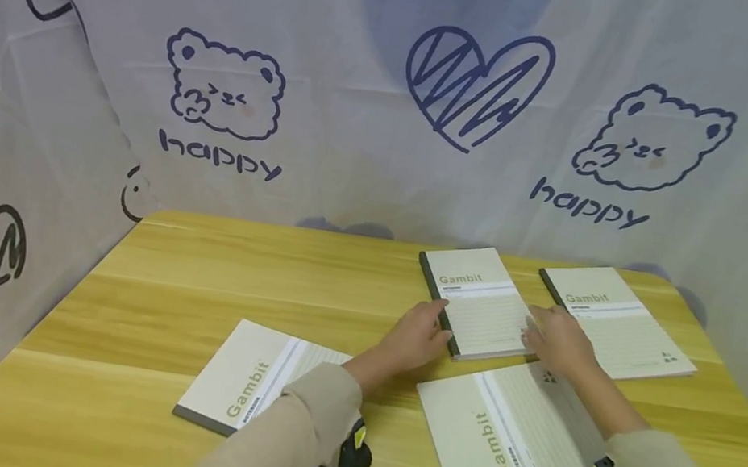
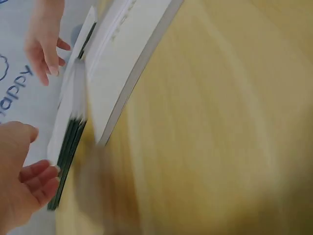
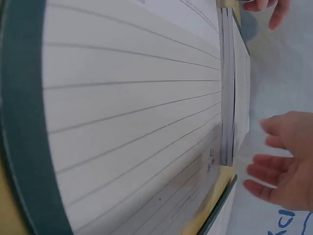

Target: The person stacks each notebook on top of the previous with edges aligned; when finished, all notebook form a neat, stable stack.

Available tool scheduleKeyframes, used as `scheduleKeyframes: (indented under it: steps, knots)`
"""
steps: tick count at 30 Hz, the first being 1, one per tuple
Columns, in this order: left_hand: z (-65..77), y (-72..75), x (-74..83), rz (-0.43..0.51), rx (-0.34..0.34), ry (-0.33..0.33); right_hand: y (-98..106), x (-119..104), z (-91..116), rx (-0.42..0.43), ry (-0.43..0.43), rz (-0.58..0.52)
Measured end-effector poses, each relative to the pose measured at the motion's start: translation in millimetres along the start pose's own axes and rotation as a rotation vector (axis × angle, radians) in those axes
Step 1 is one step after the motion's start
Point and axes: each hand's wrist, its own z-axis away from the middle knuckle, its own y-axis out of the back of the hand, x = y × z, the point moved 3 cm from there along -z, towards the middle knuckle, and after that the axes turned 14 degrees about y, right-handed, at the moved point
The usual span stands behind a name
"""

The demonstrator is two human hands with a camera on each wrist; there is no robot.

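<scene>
A small stack of cream Gambit notebooks (image 1: pixel 478 319) with dark spines lies at the table's back, right of centre. My left hand (image 1: pixel 410 339) is at its spine side; in the left wrist view the fingers (image 2: pixel 45 182) are loosely bent beside several layered spines. On the stack's other side is my right hand (image 1: pixel 563 347), between it and another notebook (image 1: pixel 617 321) at the back right. In the right wrist view the right hand (image 3: pixel 288 159) has spread, relaxed fingers. Neither hand grips anything. A notebook (image 1: pixel 489 431) lies angled below my right forearm.
Another notebook (image 1: pixel 255 378) lies at the front left, partly covered by my left sleeve (image 1: pixel 290 441). Black devices with yellow marks (image 1: pixel 356 447) show under both wrists. A white cloth (image 1: pixel 348 115) with bear and heart drawings hangs behind the wooden table (image 1: pixel 105 354).
</scene>
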Motion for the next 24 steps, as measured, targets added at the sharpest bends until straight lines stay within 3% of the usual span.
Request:
scheduleKeyframes:
  steps: [6, 11, 17, 24]
  knots:
    - [14.9, 40.1, -21.3, 0.034, 0.072, -0.026, 9, -20, -2, 0.227, 0.177, -0.011]
    - [30.6, 66.2, -43.2, 0.0, 0.163, -0.055, 5, -47, -7, 0.324, 0.352, 0.046]
    - [48.0, 84.8, -68.8, -0.042, 0.215, -0.045, -7, -71, -10, 0.28, 0.426, 0.064]
    - [71.1, 94.8, -95.0, -0.142, 0.23, -0.028, -26, -96, -9, 0.196, 0.501, 0.062]
